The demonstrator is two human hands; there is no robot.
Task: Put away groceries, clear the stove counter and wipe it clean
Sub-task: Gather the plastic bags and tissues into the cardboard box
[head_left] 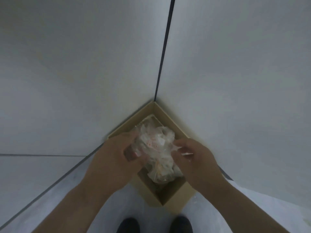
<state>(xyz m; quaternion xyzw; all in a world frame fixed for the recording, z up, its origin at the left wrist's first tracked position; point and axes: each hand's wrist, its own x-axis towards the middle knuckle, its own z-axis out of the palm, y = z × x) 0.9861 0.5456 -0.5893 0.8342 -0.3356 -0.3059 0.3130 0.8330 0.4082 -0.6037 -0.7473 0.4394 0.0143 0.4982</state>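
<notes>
Two pale grey walls fill most of what I see, the left wall [67, 64] and the right wall [244, 64], meeting in a corner along a thin dark seam [164, 52] that runs down to the floor [50, 182]; the floor is pale and glossy, with a dark line where it meets the left wall. Pushed into that corner stands an open cardboard box [165, 115], plain brown, its far corner right at the foot of the seam and its near corner pointing toward my feet. Over the open box I hold a crumpled, translucent plastic bag [156, 143]; its lower end sags inside the box walls, and whether it touches anything in there I cannot tell. The bag carries orange-red print across its middle, but it is too blurred and creased to read, so I cannot make out any brand.

My left hand [111, 158] grips the bag's left side, fingers curled in and thumb pressed against the film; my right hand [196, 160] pinches the bag's right edge between thumb and bent fingertips. Both forearms are bare. At the bottom edge the toes of my dark shoes [128, 225] point at the box.
</notes>
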